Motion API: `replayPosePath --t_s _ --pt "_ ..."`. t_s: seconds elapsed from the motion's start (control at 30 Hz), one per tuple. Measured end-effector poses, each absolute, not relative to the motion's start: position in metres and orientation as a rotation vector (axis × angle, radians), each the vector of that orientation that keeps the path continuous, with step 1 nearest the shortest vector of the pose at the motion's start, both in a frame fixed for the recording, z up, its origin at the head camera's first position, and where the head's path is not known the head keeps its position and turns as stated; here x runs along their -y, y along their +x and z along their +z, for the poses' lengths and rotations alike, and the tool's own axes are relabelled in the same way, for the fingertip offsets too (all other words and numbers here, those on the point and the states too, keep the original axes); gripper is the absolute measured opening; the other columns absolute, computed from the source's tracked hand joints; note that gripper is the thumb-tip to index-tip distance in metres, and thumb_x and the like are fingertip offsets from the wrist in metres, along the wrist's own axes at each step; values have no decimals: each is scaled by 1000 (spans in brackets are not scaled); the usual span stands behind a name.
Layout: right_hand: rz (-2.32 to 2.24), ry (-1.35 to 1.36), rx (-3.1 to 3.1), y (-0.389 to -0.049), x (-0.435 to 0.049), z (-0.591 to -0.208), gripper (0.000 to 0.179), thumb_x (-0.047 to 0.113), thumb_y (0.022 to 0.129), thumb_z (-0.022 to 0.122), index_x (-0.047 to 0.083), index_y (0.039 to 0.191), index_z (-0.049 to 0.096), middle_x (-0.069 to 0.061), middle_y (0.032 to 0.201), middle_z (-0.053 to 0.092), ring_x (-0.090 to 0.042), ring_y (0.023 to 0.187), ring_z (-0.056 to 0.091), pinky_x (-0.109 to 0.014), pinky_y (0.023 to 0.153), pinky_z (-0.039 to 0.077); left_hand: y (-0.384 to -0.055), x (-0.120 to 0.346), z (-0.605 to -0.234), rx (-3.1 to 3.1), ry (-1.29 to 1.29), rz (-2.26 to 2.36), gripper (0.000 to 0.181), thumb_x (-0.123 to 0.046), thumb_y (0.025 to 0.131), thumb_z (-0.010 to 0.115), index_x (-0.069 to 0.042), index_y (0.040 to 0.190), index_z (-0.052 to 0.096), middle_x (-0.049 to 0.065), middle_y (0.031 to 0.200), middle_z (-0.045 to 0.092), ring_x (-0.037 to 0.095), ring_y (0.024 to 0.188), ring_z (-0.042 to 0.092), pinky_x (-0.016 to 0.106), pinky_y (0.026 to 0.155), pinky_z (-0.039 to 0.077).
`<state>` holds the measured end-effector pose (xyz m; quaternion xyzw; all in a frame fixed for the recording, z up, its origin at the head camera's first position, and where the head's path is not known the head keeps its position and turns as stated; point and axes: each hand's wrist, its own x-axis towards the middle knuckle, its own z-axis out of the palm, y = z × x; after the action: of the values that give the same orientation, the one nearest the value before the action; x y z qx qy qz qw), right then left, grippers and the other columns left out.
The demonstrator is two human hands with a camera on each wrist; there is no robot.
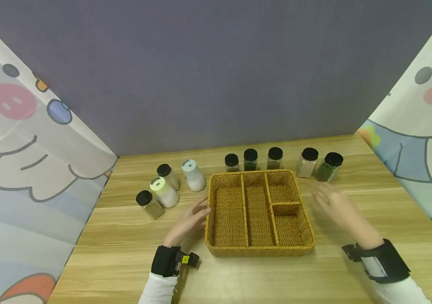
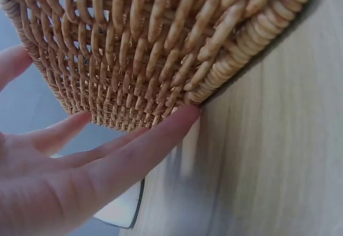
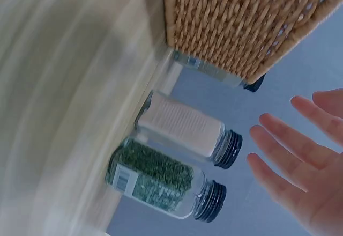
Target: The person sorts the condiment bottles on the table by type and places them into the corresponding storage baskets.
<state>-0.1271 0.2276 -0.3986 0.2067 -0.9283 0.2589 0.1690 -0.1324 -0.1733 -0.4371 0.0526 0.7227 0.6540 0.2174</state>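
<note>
A woven wicker basket (image 1: 259, 248) with dividers lies on the wooden table, its compartments bare. My left hand (image 1: 188, 223) is at the basket's left side, fingers extended; in the left wrist view its fingertips (image 2: 185, 117) meet the lower wicker wall. Off the basket's right side, my right hand (image 1: 337, 206) hovers with fingers spread and nothing in them. Nearest to it stand a jar of green dried herbs (image 3: 153, 177) and a jar of pale pinkish powder (image 3: 179, 122), both black-capped.
Behind the basket stand three black-lidded jars, one with dark green contents (image 1: 250, 160). At left are a white-topped shaker (image 1: 194, 175), a yellow-topped shaker (image 1: 165, 193) and two black-lidded jars, one in front (image 1: 152, 206). A grey panel (image 1: 216, 84) closes off the table's back.
</note>
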Motion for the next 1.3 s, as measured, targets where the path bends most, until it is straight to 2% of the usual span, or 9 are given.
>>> replayPosePath --t_s 0.17,0.33,0.43,0.57,0.63,0.73,0.83,0.97,1.3 --pt "722 560 2652 -134 -235 -392 26 1 84 53 -6 109 55 -26 103 56 -44 91 53 -56 75 44 -133 174 -438 -1991 152 1803 64 -26 89 52 -13 141 17 26 136 29 37 119 38 45 90 42" --pt "681 561 2631 -144 -244 -382 25 3 85 54 -4 109 56 -26 100 58 -40 81 57 -53 67 47 -135 175 -441 -1991 149 1799 66 -28 88 54 -13 141 18 27 135 31 36 114 43 44 88 44" --pt "635 541 2641 -151 -251 -375 25 3 85 55 -4 109 56 -28 102 56 -32 63 56 -43 54 48 -135 176 -442 -1991 140 1804 66 -28 87 54 -13 141 19 27 134 32 35 111 46 42 86 46" --pt "572 508 2654 -164 -262 -368 26 4 85 56 -4 109 56 -28 103 55 -16 48 44 -28 43 35 -135 176 -442 -1988 136 1803 65 -28 88 54 -14 141 19 27 134 32 35 111 46 42 83 48" --pt "545 507 2640 -171 -267 -366 26 2 83 57 -5 108 57 -27 103 55 -19 52 47 -30 44 37 -135 175 -439 -1980 137 1801 64 -26 89 53 -14 141 19 27 134 31 36 114 44 42 82 48" --pt "530 508 2612 -181 -273 -367 28 -1 79 60 -8 106 57 -27 104 53 -33 70 55 -41 54 45 -132 173 -429 -1979 140 1787 64 -24 89 52 -12 141 17 28 134 30 38 116 41 43 82 48" --pt "533 484 2651 -188 -278 -368 31 0 79 61 -9 109 55 -28 107 50 -44 89 50 -53 66 44 -130 170 -420 -1987 132 1772 63 -21 90 51 -9 141 17 29 134 30 40 115 41 44 82 48" --pt "525 443 2734 -195 -283 -371 35 6 82 59 -8 114 51 -31 110 46 -49 93 46 -57 70 41 -129 171 -418 -1991 128 1769 63 -21 89 52 -8 141 17 29 134 30 40 114 41 45 81 48" --pt "570 422 2799 -205 -290 -379 39 7 83 60 -10 116 49 -32 108 45 -49 91 46 -56 70 41 -129 171 -420 -2006 135 1754 65 -22 88 53 -7 141 18 30 133 31 41 114 41 45 79 49"
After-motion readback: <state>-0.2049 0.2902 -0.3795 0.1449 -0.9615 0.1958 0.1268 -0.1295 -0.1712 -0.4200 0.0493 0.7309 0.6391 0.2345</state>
